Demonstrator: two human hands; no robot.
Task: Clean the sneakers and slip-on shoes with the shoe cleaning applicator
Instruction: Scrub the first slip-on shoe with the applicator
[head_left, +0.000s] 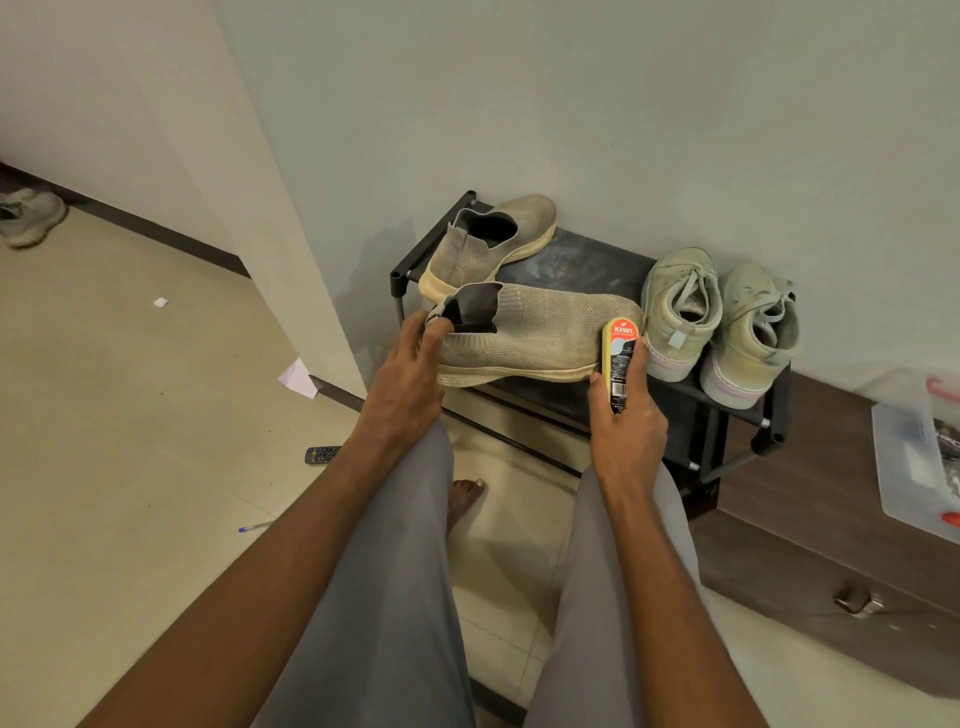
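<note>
A beige knit slip-on shoe (540, 332) lies on its side at the front of a low black shoe rack (587, 265). My left hand (410, 374) pinches its heel collar. My right hand (626, 415) grips the yellow shoe cleaning applicator (618, 358), whose tip touches the toe and sole edge of that shoe. The second slip-on shoe (488, 244) rests behind it on the rack. Two pale green lace-up sneakers (680, 306) (753, 338) stand side by side at the rack's right end, heels toward me.
A brown cabinet (831, 519) with a clear plastic box (919, 457) on top stands at the right. On the tiled floor lie a remote control (322, 454), a pen (257, 526) and paper scraps (298, 379). Another grey shoe (28, 215) sits far left. My legs and a bare foot (465, 499) are below.
</note>
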